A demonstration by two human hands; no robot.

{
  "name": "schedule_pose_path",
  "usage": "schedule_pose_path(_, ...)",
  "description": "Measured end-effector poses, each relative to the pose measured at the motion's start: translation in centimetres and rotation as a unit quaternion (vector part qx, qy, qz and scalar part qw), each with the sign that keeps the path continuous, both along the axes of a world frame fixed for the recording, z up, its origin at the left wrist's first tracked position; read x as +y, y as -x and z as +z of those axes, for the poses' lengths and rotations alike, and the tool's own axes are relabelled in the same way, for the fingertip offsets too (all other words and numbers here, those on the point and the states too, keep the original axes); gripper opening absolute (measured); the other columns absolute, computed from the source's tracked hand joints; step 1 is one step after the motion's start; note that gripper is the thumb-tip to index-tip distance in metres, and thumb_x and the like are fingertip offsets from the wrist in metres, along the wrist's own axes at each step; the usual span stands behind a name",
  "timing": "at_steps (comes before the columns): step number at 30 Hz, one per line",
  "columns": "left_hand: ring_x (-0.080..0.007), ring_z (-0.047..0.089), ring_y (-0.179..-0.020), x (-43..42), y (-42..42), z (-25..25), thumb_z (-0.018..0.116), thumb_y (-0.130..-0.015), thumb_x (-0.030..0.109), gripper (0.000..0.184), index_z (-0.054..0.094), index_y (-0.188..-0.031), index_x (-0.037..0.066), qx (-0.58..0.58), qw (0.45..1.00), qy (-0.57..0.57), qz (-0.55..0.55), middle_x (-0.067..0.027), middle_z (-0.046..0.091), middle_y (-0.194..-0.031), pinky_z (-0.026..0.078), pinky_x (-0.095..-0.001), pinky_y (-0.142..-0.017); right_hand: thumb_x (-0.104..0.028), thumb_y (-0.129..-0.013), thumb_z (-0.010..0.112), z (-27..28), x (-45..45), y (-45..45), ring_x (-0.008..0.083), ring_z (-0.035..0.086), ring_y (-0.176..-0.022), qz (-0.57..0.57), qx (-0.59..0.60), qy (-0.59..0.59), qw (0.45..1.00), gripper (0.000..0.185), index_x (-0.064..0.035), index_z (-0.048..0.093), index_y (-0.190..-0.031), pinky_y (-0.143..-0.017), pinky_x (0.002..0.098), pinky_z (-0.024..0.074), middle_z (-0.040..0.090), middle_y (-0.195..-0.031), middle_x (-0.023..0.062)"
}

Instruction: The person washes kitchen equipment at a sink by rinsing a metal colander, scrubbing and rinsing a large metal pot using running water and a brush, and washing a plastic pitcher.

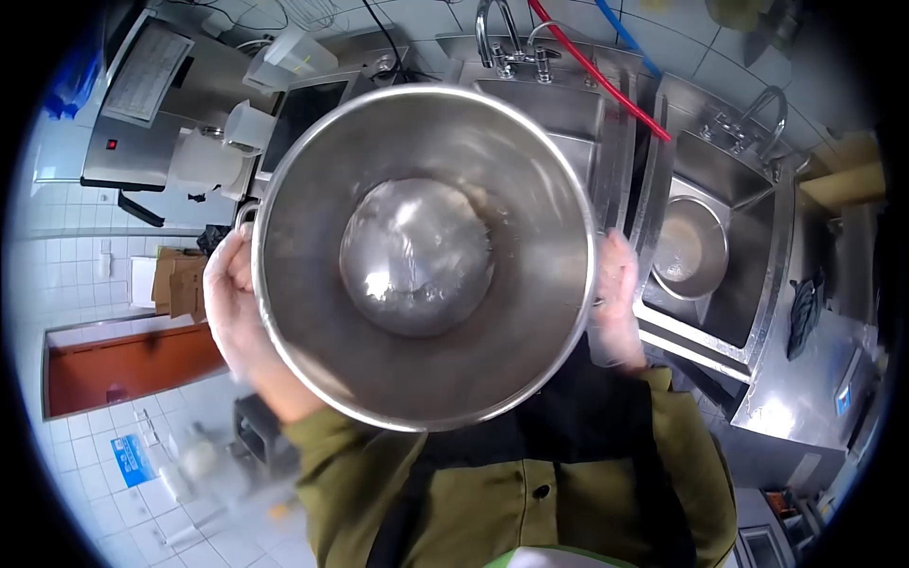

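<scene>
A large stainless steel stockpot [426, 379] fills the middle of the view, its open mouth facing me. Light glints off its wet-looking bottom; I cannot tell if water lies there. My left hand [237, 293], in a clear plastic glove, grips the pot's left side, with fingers curled at the handle [249, 214]. On the opposite side my right hand [616, 293], gloved the same way, is closed at the pot's right side. The handle there is mostly hidden by the fingers.
Ahead is a sink with a faucet [511, 55]. A second sink [748, 284] on the right holds a metal pot [715, 248]. A red hose [606, 80] runs between them. White containers [248, 128] stand at left, above cardboard boxes [182, 281] and a brown door [128, 364].
</scene>
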State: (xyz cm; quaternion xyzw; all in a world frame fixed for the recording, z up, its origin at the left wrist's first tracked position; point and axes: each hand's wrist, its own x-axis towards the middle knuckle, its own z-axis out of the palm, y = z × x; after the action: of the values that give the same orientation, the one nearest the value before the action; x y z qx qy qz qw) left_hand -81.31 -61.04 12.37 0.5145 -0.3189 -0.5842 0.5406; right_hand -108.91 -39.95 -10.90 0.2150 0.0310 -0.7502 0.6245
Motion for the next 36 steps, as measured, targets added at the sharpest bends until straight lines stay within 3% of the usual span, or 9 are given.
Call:
schedule_pose_path(1,-0.0031,0.028,-0.04,0.5,-1.4,0.1,0.05,-0.085,0.005,0.012,0.053,-0.089,-0.006,-0.042,0.999,0.022,0.003,0.0062,0.036,-0.051,0.029,-0.016,-0.04,-0.027,-0.093,0.037,3.9,-1.7,-0.9,0.0057,0.026,-0.03,0.034,0.07,-0.225,0.971,0.035,-0.0172,0.037,-0.06,-0.028,0.0192,0.0181,0.03,-0.042,-0.007)
schedule_pose_path(3,-0.0032,0.03,-0.043,1.7,-2.6,0.0,0.049,-0.085,0.005,0.014,0.052,-0.091,-0.007,-0.033,0.998,0.034,0.039,0.0054,0.037,-0.054,0.031,-0.0158,-0.043,-0.023,-0.093,0.037,-1.4,-1.1,-1.5,0.0068,0.03,-0.031,0.052,-0.028,0.225,0.973,0.035,-0.0175,0.037,-0.058,-0.029,0.0191,0.0212,0.032,-0.043,-0.0068)
schedule_pose_path(4,-0.0051,0.035,-0.051,2.5,-3.1,0.1,0.049,-0.086,0.006,0.017,0.051,-0.093,-0.008,-0.031,0.997,0.042,0.05,0.0026,0.041,-0.061,0.033,-0.0174,-0.05,-0.019,-0.092,0.037,-1.6,-1.4,-2.1,0.0069,0.031,-0.032,0.05,-0.022,0.228,0.972,0.037,-0.0175,0.036,-0.056,-0.03,0.0196,0.0222,0.032,-0.043,-0.0067)
schedule_pose_path(11,-0.0193,0.052,-0.105,8.8,-6.1,-3.3,0.045,-0.086,0.003,0.028,0.043,-0.113,-0.004,-0.294,0.908,0.269,-0.131,-0.0166,0.052,-0.114,0.041,-0.0304,-0.093,-0.024,-0.091,0.039,-3.1,-0.6,-6.0,0.0076,0.03,-0.033,0.166,-0.012,-0.068,0.984,0.035,-0.0174,0.04,-0.057,-0.03,0.0212,0.0234,0.036,-0.045,-0.0064)
schedule_pose_path(16,-0.0158,0.057,-0.091,10.1,-2.2,-5.3,0.056,-0.085,0.015,0.029,0.051,-0.105,-0.005,-0.518,0.846,0.129,-0.012,-0.01,0.061,-0.1,0.043,-0.0224,-0.083,-0.027,-0.09,0.045,-5.2,0.3,-7.9,0.0063,0.035,-0.046,0.181,0.04,-0.146,0.972,0.028,-0.0182,0.04,-0.064,-0.042,0.0215,0.0293,0.034,-0.054,-0.0074)
schedule_pose_path(21,-0.0061,0.037,-0.058,6.4,-3.9,-9.4,0.052,-0.082,0.009,0.016,0.053,-0.087,-0.006,-0.124,0.989,0.058,-0.047,0.0046,0.035,-0.061,0.042,-0.0187,-0.07,-0.025,-0.089,0.046,-9.4,1.4,-8.1,0.0081,0.033,-0.043,0.139,0.023,-0.157,0.978,0.029,-0.0183,0.039,-0.062,-0.042,0.0224,0.0271,0.032,-0.051,-0.0072)
schedule_pose_path(25,-0.0061,0.043,-0.064,5.0,-2.8,-9.2,0.048,-0.084,0.009,0.018,0.051,-0.092,-0.007,-0.234,0.97,0.022,-0.064,0.0028,0.043,-0.066,0.04,-0.0196,-0.077,-0.024,-0.09,0.045,-9.1,1.8,-7.7,0.0078,0.032,-0.042,0.12,0.019,-0.12,0.985,0.032,-0.0185,0.038,-0.059,-0.041,0.0227,0.0259,0.031,-0.05,-0.0066)
schedule_pose_path(31,-0.0174,0.06,-0.086,0.4,-2.6,-10.7,0.056,-0.084,0.008,0.022,0.054,-0.103,-0.002,-0.386,0.852,0.277,-0.221,-0.0133,0.063,-0.094,0.046,-0.0246,-0.077,-0.02,-0.088,0.046,-7.8,0.8,-6.6,0.007,0.028,-0.04,0.065,-0.074,-0.121,0.988,0.038,-0.019,0.032,-0.052,-0.039,0.0223,0.0223,0.03,-0.048,-0.0066)
schedule_pose_path(36,-0.0105,0.043,-0.055,-6.5,0.7,-11.5,0.05,-0.082,0.009,0.013,0.05,-0.087,-0.003,-0.403,0.881,0.024,-0.248,-0.0009,0.045,-0.065,0.038,-0.0218,-0.053,-0.006,-0.079,0.043,-12.1,-0.4,-5.9,0.009,0.019,-0.035,0.034,-0.18,-0.05,0.982,0.039,-0.0196,0.025,-0.047,-0.037,0.0235,0.0166,0.025,-0.043,-0.0072)
